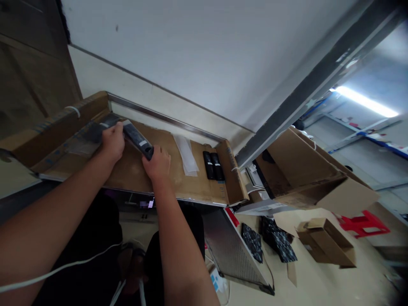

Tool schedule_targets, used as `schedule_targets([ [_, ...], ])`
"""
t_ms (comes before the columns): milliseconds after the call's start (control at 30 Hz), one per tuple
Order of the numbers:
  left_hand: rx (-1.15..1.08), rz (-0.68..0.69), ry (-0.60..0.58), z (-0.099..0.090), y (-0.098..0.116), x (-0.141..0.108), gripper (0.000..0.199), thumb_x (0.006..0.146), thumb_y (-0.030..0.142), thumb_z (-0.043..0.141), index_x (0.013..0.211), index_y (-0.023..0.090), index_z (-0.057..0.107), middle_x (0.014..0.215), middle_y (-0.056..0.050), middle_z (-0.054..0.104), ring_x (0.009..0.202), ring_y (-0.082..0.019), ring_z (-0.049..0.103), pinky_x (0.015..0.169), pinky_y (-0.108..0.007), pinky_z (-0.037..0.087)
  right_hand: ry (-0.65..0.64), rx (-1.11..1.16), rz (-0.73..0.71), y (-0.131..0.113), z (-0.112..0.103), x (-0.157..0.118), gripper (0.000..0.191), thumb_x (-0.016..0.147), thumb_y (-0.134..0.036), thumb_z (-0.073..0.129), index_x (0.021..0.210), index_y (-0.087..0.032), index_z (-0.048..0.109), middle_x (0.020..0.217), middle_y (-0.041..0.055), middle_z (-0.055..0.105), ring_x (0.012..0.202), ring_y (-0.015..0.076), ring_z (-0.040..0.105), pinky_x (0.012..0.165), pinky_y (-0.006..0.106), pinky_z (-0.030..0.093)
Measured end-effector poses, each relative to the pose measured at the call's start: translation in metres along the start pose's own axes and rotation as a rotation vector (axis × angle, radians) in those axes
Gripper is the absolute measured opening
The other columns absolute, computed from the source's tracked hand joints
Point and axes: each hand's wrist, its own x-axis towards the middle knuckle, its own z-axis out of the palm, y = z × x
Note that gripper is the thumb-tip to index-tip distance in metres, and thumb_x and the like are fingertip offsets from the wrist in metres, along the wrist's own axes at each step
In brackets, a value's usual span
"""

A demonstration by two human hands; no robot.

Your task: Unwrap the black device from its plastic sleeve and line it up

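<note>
A long black item (136, 137) with a small white label is partly inside a clear plastic sleeve, held at a slant above the cardboard-lined bench. My left hand (114, 142) pinches the sleeve's upper end, fingers closed. My right hand (158, 162) is closed around the lower end of the black item. What kind of item it is, I cannot make out. To the right lie two similar black items (217, 166) side by side, each with a white label. Flat empty clear sleeves (186, 156) lie between them and my right hand. More clear plastic (84, 142) with something dark sits left of my left hand.
Raised cardboard walls (234, 172) edge the bench (204, 191) at both ends. A large open carton (306, 165) stands to the right. On the floor lie a smaller open box (328, 244), black patterned bags (277, 240) and a red stool (363, 223).
</note>
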Motion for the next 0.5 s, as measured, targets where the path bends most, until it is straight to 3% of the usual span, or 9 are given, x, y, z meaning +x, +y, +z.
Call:
schedule_targets([
  [167, 0.111, 0.053, 0.079, -0.0003, 0.0019, -0.0025, 0.041, 0.095, 0.036, 0.05, 0.06, 0.017, 0.04, 0.058, 0.005, 0.028, 0.06, -0.008, 0.028, 0.055, -0.025, 0.023, 0.002, -0.002, -0.011, -0.0008, 0.0006, -0.0006, 0.037, 0.09, -0.045, 0.064, 0.115, -0.019, 0.056, 0.111, 0.0115, 0.066, 0.105, 0.0287, 0.061, 0.09, 0.043, 0.047],
  [267, 0.223, 0.162, 0.104, -0.0008, 0.0003, -0.0028, 0.041, 0.097, 0.037, 0.045, 0.061, 0.017, 0.045, 0.059, 0.004, 0.034, 0.06, -0.01, 0.032, 0.057, -0.026, 0.026, -0.012, -0.023, -0.004, -0.0017, 0.0009, -0.0007, 0.039, 0.09, -0.049, 0.062, 0.114, -0.019, 0.056, 0.111, 0.0116, 0.066, 0.105, 0.0293, 0.061, 0.091, 0.044, 0.047],
  [400, 0.373, 0.381, 0.098, -0.0015, -0.0024, -0.0015, 0.039, 0.1, 0.032, 0.035, 0.079, 0.014, 0.063, 0.074, -0.004, 0.056, 0.077, -0.018, 0.05, 0.078, -0.03, 0.042, -0.023, -0.055, 0.012, -0.003, 0.0014, -0.0004, 0.039, 0.09, -0.051, 0.061, 0.112, -0.019, 0.056, 0.111, 0.0128, 0.067, 0.105, 0.0302, 0.062, 0.091, 0.046, 0.047],
  [500, 0.431, 0.443, 0.115, -0.0024, -0.0019, -0.0019, 0.04, 0.1, 0.029, 0.033, 0.085, 0.012, 0.067, 0.082, -0.01, 0.06, 0.088, -0.022, 0.054, 0.092, -0.037, 0.043, -0.001, -0.066, 0.018, -0.0036, 0.0017, -0.0003, 0.038, 0.09, -0.05, 0.061, 0.111, -0.019, 0.057, 0.111, 0.0143, 0.067, 0.105, 0.0311, 0.062, 0.09, 0.046, 0.047],
])
